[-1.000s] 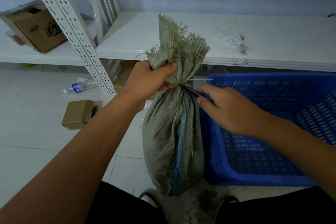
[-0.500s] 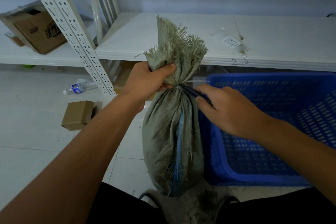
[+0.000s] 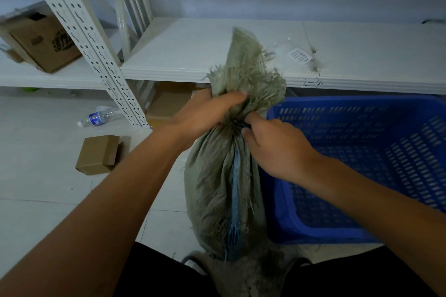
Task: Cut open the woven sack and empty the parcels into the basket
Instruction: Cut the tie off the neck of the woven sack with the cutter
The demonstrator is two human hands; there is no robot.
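Standing upright on the floor just left of the empty blue basket (image 3: 362, 176), the woven sack (image 3: 224, 188) remains tied. Since a second ago, the right hand (image 3: 275, 149), pinching a dark cutter, pressed into the neck; the left hand (image 3: 205, 116) clenches the frayed top, so cutting seems underway.

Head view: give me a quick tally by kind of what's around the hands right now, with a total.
Sack: 1
Blue basket: 1
Cardboard boxes: 2, one open on the shelf, one small on the floor
Plastic bottle: 1
Total: 5. More cardboard under the shelf is too hidden to count.
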